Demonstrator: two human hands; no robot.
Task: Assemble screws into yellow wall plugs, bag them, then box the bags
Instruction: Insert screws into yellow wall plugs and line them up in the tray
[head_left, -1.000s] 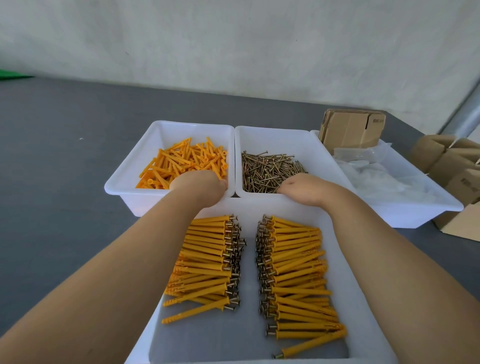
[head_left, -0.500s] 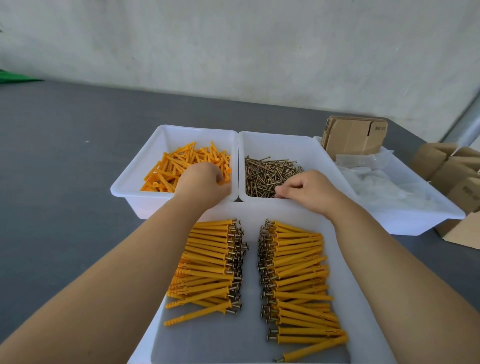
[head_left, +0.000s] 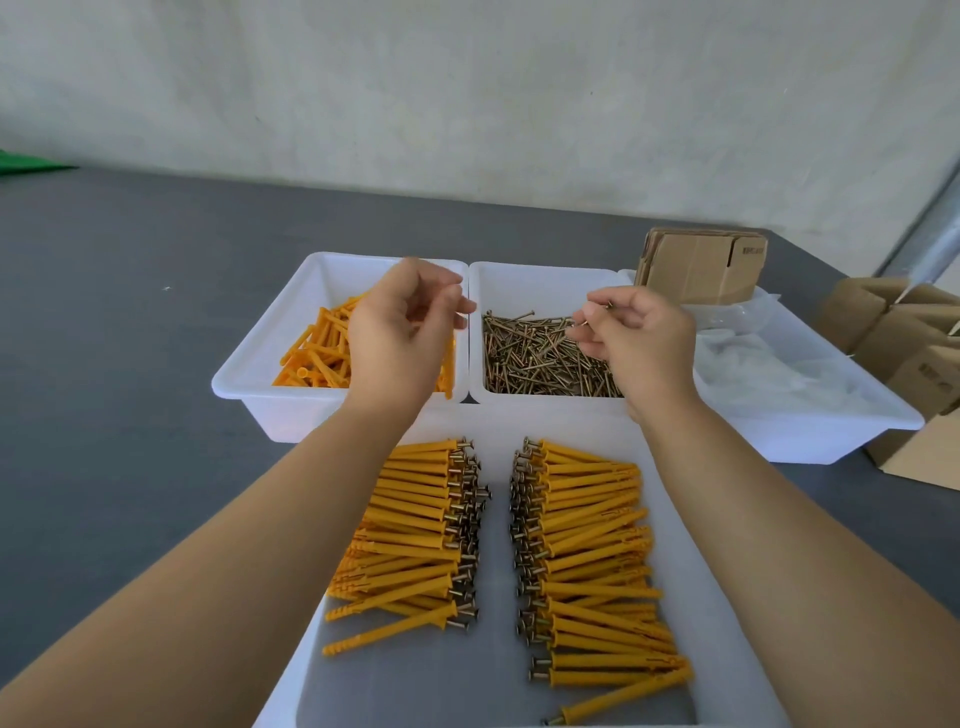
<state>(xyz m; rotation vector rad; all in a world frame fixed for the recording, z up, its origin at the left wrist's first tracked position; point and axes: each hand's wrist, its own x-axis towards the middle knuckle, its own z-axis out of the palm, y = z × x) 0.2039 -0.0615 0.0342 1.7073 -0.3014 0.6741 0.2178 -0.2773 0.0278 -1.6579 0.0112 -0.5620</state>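
Observation:
My left hand (head_left: 402, 332) is raised over the white bin of loose yellow wall plugs (head_left: 317, 353), fingers curled on one plug (head_left: 449, 369) that hangs below them. Over the white bin of brass screws (head_left: 524, 358), my right hand (head_left: 639, 338) pinches a single screw (head_left: 592, 314) between thumb and forefinger. In front of both bins lies a white tray (head_left: 722, 597). It carries two rows of plugs with screws in them, a left row (head_left: 415, 519) and a right row (head_left: 587, 551), screw heads facing the middle gap.
A third white bin (head_left: 831, 421) at the right holds clear plastic bags (head_left: 769, 369), with folded flat cardboard (head_left: 701, 265) standing at its back. Open cardboard boxes (head_left: 914, 343) crowd the table's right edge. Grey tabletop (head_left: 130, 364) extends to the left, a pale wall behind.
Both hands have lifted out of their bins, the left coming up with a plug and the right with a screw. The camera view has shifted slightly down.

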